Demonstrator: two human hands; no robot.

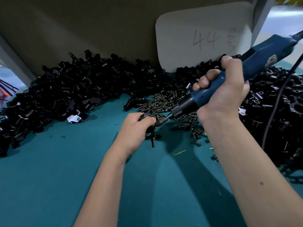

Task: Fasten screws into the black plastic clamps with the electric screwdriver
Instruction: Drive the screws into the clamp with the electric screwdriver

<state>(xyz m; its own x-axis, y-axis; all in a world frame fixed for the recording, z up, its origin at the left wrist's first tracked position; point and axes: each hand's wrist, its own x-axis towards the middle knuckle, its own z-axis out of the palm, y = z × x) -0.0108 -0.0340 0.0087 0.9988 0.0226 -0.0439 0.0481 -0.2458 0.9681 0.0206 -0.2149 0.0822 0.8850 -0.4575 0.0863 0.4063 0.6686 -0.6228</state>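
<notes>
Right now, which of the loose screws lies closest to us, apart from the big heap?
The lone screw just below the left hand, pointing its tip toward the viewer on the teal mat; the screw pile sits farther back.

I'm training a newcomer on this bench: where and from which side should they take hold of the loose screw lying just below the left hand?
Judging from its pose, pinch the screw across its bare threaded shank, coming from above. It lies alone on the green mat, head toward the left hand, thread end pointing at the person, so both sides of the shank look free.

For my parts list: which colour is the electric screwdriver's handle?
Blue, with a black front collar; the electric screwdriver shows in the head view.
</notes>
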